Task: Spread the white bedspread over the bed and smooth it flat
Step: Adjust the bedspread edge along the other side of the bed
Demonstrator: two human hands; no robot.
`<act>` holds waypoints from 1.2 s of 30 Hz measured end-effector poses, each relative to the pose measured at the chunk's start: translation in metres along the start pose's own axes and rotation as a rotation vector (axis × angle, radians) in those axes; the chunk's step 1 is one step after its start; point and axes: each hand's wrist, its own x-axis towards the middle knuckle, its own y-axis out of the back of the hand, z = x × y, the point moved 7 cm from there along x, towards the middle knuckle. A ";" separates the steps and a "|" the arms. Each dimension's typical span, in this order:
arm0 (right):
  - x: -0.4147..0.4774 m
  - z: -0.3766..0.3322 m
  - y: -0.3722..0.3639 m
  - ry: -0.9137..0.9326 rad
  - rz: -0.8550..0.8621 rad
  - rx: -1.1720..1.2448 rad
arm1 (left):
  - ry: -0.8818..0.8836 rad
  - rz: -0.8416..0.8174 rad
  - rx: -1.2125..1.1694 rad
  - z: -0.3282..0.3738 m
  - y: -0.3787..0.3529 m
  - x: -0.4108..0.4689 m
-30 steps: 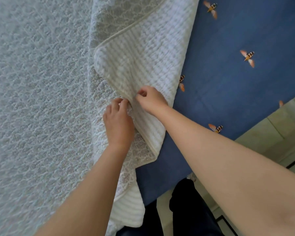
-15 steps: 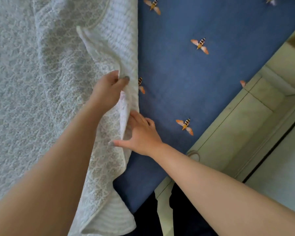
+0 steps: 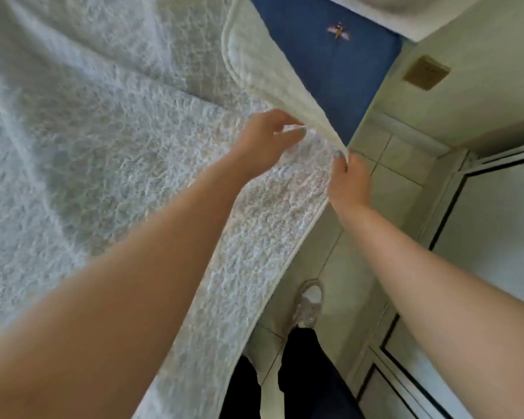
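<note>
From the head camera, looking down over the white bedspread [image 3: 103,152], laid textured face up across most of the bed [image 3: 345,98]. Judged well along but unfinished: leaves a flap [image 3: 263,65] turned back near the right edge, ribbed underside showing, and bares a strip of blue sheet [image 3: 303,40] printed with a bee [image 3: 339,30] toward the far right corner. Leaves, too, soft ridges and hollows across the left and middle of the cover to be pressed flat. Reaches out past the near right edge, over the tiled floor [image 3: 394,164], close to a pale shoe [image 3: 310,300]. To finish, probably: drawing that flap over to the right, letting it fall past the edge, then smoothing. Reaching forward with both bare forearms. Pinching the flap's piped hem with the right hand [image 3: 350,182], fingers curled round it, out beyond the bed's right edge above the tiles. Holding the left hand [image 3: 263,143] half curled just inside, fingertips [image 3: 298,133] at the underside of the lifted fold; cannot tell, through the blur, whether gripping the cloth or only touching it.
</note>
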 end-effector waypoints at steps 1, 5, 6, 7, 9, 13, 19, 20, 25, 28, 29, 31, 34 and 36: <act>0.016 0.006 0.012 -0.020 0.010 -0.027 | -0.020 0.012 0.075 0.000 -0.012 0.002; 0.076 0.024 0.057 -0.080 0.057 -0.134 | -0.137 0.074 0.457 0.004 -0.065 -0.008; 0.088 0.028 0.062 -0.087 0.060 -0.135 | -0.122 0.102 0.499 0.003 -0.075 -0.016; 0.097 0.031 0.066 -0.099 0.051 -0.135 | -0.100 0.107 0.535 0.001 -0.086 -0.025; 0.111 0.041 0.070 -0.129 0.016 -0.123 | -0.045 0.014 0.700 -0.009 -0.118 -0.044; 0.114 0.053 0.064 -0.219 -0.079 0.007 | 0.000 -0.172 1.193 -0.042 -0.161 -0.068; 0.117 0.057 0.049 -0.348 -0.196 0.303 | -0.071 -0.101 1.307 -0.036 -0.173 -0.040; 0.116 0.057 0.045 -0.358 -0.222 0.362 | -0.075 -0.102 1.297 -0.034 -0.175 -0.034; 0.116 0.053 0.034 -0.396 -0.299 0.582 | -0.067 -0.009 1.327 -0.027 -0.174 -0.008; 0.128 0.053 0.044 -0.350 -0.204 0.555 | -0.062 -0.048 1.325 -0.023 -0.181 -0.001; 0.129 0.053 0.048 -0.332 -0.189 0.530 | -0.043 -0.066 1.298 -0.021 -0.184 -0.001; 0.133 0.053 0.054 -0.294 -0.169 0.460 | -0.004 -0.084 1.158 -0.013 -0.189 0.003; 0.138 0.055 0.076 -0.216 -0.053 0.381 | -0.005 -0.118 0.909 0.004 -0.202 0.008; 0.142 0.071 0.099 -0.190 0.107 0.335 | -0.051 -0.208 0.831 0.015 -0.220 0.009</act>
